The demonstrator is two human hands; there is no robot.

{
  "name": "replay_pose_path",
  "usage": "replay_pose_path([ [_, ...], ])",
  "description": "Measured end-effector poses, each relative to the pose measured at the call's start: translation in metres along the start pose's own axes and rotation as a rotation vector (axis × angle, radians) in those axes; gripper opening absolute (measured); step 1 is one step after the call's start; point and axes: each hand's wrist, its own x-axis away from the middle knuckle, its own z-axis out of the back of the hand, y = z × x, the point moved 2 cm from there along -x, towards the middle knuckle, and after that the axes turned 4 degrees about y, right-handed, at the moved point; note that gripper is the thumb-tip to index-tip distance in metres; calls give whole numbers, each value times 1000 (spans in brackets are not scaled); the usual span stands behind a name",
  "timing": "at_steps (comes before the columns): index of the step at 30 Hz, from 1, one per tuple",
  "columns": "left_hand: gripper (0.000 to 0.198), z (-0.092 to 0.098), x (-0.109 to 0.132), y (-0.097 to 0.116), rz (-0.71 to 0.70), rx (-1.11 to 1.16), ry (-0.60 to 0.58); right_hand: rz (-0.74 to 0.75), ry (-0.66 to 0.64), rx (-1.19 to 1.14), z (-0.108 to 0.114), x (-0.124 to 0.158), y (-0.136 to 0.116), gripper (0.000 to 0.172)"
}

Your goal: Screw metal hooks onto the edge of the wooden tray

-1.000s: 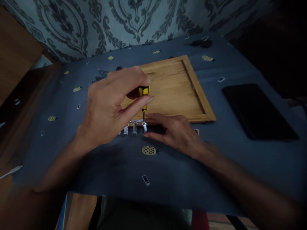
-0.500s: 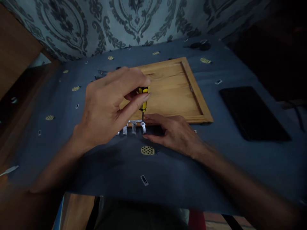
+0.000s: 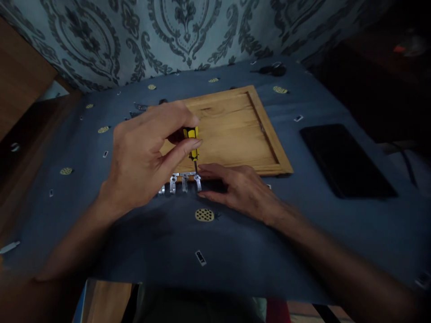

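Observation:
My left hand (image 3: 144, 152) grips the yellow and black handle of a screwdriver (image 3: 191, 143), held nearly upright. The screwdriver's tip meets the rightmost hook of a silver metal hook strip (image 3: 185, 181), which lies along the near edge of a wooden framed board (image 3: 232, 130). Several hooks stick out from that edge toward me. My right hand (image 3: 235, 186) is at the right end of the strip, thumb and index finger around the last hook. Part of the board and the strip's left end are hidden behind my left hand.
A black tablet or phone (image 3: 346, 161) lies right of the board. Dark scissors or a similar tool (image 3: 272, 69) rest at the back. Small metal pieces (image 3: 138, 110) are behind my left hand. A white cable end (image 3: 10, 247) shows at the far left.
The whole view has shifted slightly, so board and hands appear a little lower and further left. My left hand still grips the screwdriver on the same hook; my right hand keeps its place.

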Motion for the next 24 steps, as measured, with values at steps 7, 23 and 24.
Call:
replay_pose_path([
  [7,15,2,0,1,19,11,-25,7,9,-22,-1,1,2,41],
  [23,15,1,-2,0,14,63,-50,37,25,-6,-1,1,1,42],
  [24,15,1,-2,0,16,60,-48,39,28,-8,-1,1,1,43],
])
